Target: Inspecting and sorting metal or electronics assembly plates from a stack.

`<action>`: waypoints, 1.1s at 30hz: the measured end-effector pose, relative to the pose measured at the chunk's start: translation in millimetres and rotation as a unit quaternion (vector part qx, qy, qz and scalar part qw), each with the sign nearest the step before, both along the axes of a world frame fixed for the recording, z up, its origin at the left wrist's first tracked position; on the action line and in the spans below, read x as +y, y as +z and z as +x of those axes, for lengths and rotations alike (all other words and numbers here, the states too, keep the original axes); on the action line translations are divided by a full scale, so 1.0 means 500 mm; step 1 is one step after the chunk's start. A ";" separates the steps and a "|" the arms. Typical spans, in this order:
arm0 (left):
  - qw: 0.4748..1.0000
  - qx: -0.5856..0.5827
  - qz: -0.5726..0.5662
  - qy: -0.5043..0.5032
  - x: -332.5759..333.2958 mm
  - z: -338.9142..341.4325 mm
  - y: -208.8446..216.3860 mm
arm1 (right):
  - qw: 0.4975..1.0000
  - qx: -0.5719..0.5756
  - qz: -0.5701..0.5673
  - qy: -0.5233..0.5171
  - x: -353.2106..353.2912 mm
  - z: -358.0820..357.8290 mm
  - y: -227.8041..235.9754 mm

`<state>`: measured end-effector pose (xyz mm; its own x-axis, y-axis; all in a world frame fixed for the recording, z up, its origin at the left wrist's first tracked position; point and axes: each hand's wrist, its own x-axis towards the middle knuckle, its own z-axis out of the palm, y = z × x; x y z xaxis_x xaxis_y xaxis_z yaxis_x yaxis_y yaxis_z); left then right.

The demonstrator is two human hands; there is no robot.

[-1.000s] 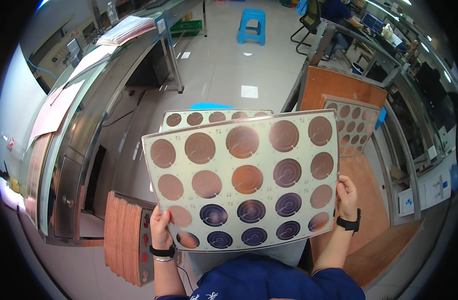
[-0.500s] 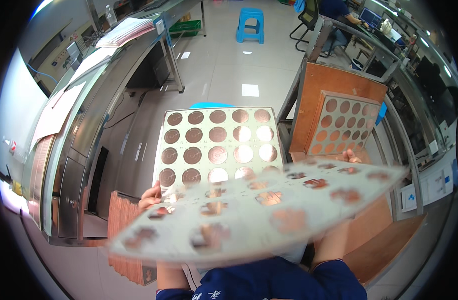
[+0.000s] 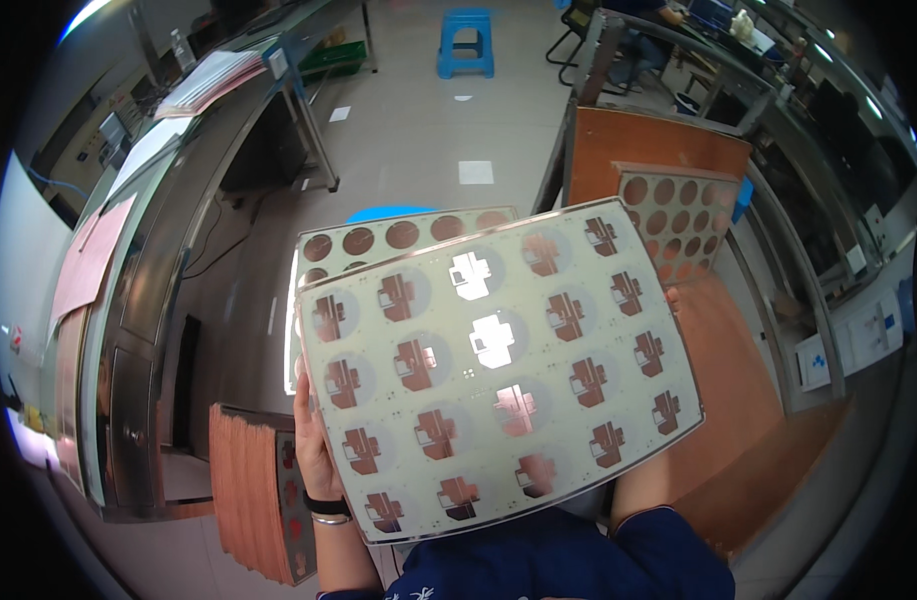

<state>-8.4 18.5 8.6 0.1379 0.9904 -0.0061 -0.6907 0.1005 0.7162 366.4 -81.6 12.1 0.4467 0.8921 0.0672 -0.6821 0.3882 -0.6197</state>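
Circuit panel [image 3: 448,385] with 20 copper shapes tilts at near centre, and I see the left hand [image 3: 314,445] closed on its left edge but cannot tell the mostly hidden right hand's [image 3: 673,298] grip.

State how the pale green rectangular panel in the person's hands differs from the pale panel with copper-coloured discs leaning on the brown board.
The held pale green rectangular panel shows angular, blocky copper-coloured shapes; the leaning pale panel shows round ones. The held panel is gripped by the left hand, with the right hand mostly hidden at its right edge; the leaning panel rests against the brown board. Both carry their shapes in rows.
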 end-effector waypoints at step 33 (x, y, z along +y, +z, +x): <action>0.938 0.199 -0.061 -0.278 -0.014 0.219 0.002 | 0.932 -0.021 -0.121 -0.341 -0.188 0.278 -0.070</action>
<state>101.3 11.5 9.4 0.5957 0.7544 -0.2757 -0.1872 0.4642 0.8657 505.5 -175.6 -22.7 0.9174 0.3920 -0.0688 -0.3003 0.5683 -0.7660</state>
